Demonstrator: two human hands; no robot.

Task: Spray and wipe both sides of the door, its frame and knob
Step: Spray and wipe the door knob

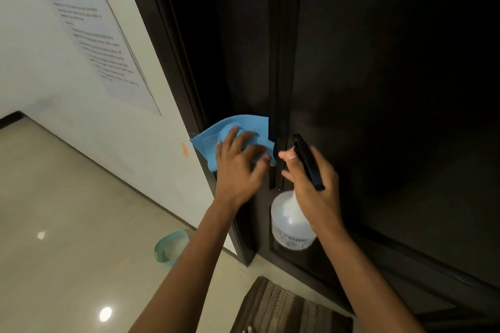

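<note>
Our left hand presses the blue microfiber cloth flat against the dark door frame, fingers spread and slightly blurred. Our right hand curls round the neck of the spray bottle, just right of the cloth. The frame's long axis runs up and down from the cloth, so we judge the left hand's grip nearer for the coming stroke along it.

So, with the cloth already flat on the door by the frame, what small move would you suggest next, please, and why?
Probably slide the left hand and the blue cloth down along the door frame. The cloth lies spread under straight fingers at the frame's edge, and the right hand holds the spray bottle aside, nozzle toward the door, so wiping seems due before more spraying.
</note>
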